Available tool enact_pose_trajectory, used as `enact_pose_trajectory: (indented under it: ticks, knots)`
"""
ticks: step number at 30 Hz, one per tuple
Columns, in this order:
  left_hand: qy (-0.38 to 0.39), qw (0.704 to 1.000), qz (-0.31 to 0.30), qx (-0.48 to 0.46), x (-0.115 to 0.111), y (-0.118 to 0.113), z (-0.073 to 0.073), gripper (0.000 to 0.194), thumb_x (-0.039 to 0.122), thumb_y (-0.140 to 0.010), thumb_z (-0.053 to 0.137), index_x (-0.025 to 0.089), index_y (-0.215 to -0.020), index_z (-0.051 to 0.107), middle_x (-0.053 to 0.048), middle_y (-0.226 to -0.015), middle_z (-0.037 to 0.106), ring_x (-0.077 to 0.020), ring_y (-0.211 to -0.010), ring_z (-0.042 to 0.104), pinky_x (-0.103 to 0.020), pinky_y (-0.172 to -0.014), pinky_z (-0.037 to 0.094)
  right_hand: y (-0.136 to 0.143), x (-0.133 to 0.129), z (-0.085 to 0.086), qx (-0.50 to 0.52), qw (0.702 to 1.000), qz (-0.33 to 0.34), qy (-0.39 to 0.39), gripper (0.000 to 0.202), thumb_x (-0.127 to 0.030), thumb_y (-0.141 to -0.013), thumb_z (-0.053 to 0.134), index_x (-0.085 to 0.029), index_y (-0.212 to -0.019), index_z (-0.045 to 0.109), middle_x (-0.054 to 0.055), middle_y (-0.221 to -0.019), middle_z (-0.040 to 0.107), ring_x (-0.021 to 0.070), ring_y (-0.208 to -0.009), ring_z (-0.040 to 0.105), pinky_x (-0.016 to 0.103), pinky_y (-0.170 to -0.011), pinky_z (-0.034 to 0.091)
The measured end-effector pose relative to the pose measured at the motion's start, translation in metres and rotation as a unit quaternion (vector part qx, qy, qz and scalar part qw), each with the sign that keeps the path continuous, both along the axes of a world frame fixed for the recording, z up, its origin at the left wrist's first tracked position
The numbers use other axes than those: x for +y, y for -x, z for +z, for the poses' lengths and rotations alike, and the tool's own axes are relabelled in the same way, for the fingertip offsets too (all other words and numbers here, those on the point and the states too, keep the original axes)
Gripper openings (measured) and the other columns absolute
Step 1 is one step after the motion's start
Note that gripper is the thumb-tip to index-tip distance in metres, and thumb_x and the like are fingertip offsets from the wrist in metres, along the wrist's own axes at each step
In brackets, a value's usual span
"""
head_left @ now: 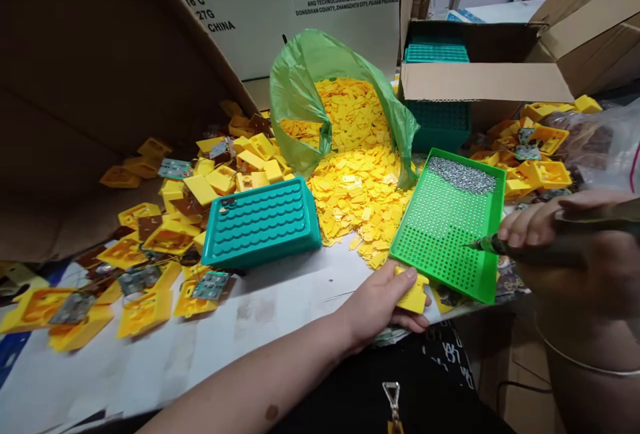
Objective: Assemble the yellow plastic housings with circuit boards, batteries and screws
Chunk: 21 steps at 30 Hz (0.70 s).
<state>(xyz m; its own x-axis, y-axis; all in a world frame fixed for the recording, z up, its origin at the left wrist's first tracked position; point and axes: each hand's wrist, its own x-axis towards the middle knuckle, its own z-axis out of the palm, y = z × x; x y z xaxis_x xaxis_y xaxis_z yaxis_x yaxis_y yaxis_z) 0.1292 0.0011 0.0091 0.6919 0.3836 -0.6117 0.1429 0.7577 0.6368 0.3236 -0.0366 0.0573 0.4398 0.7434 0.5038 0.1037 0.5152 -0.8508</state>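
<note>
My left hand (pixel 383 297) is closed around a small yellow plastic piece (pixel 413 293), its thumb lying on top, beside the near left corner of a green perforated tray (pixel 423 241). In my right hand (pixel 575 254) is a dark power screwdriver (pixel 545 244), its fingers wrapped round the body. The bit points left over the holes of the tray; whether it touches them I cannot tell. Many small silver screws (pixel 463 175) lie heaped at the tray's far end. Left of the tray, thin yellow plastic pieces (pixel 360 201) spill from a green plastic bag (pixel 300 64).
A teal ridged box (pixel 260 221) stands mid-table. Yellow housings (pixel 150 311) with circuit boards and wires lie at left, more housings (pixel 545 174) at right. An open carton (pixel 485 81) holds teal boxes. A large cardboard flap (pixel 100 87) overhangs the left; a white carton (pixel 345 34) stands behind.
</note>
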Motion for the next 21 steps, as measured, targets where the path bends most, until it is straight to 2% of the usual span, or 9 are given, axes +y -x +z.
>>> enact_pose_trajectory:
  ticks: [3, 9, 16, 21]
  knots:
    - [0.01, 1.0, -0.007, 0.001, 0.001, 0.002, 0.0, 0.027, 0.041, -0.085, 0.048, 0.017, -0.095, 0.043, -0.003, -0.077, 0.061, -0.0109, -0.059, 0.064, -0.024, -0.06, 0.053, 0.002, 0.013, -0.006, 0.016, 0.999, 0.006, -0.038, 0.018, -0.023, -0.071, 0.057, -0.022, -0.089, 0.056, -0.003, -0.056, 0.049, 0.0142, -0.05, 0.049, 0.034, -0.053, 0.042]
    - [0.019, 1.0, -0.021, -0.004, 0.002, 0.003, -0.002, 0.036, 0.046, -0.082, 0.051, 0.018, -0.103, 0.044, -0.003, -0.08, 0.061, -0.0121, -0.062, 0.065, -0.025, -0.062, 0.053, -0.003, 0.025, -0.012, 0.014, 0.998, 0.003, -0.056, 0.017, -0.027, -0.075, 0.055, -0.021, -0.091, 0.058, -0.003, -0.055, 0.048, 0.0144, -0.048, 0.047, 0.034, -0.048, 0.04]
    - [0.022, 0.999, -0.029, -0.005, 0.003, 0.004, -0.003, 0.043, 0.05, -0.08, 0.052, 0.018, -0.107, 0.043, -0.004, -0.082, 0.06, -0.0131, -0.064, 0.065, -0.027, -0.063, 0.053, 0.0, 0.029, -0.02, 0.032, 0.999, 0.012, -0.042, 0.019, -0.032, -0.074, 0.06, -0.022, -0.09, 0.057, -0.003, -0.055, 0.048, 0.0137, -0.048, 0.047, 0.033, -0.048, 0.04]
    - [0.022, 0.999, -0.019, -0.018, 0.003, 0.004, -0.004, 0.043, 0.051, -0.079, 0.053, 0.018, -0.105, 0.045, -0.003, -0.08, 0.06, -0.0129, -0.063, 0.065, -0.026, -0.063, 0.053, 0.001, 0.03, -0.02, 0.017, 1.0, 0.012, -0.014, 0.019, -0.028, -0.074, 0.063, -0.019, -0.089, 0.057, -0.002, -0.059, 0.051, 0.0152, -0.051, 0.05, 0.035, -0.05, 0.041]
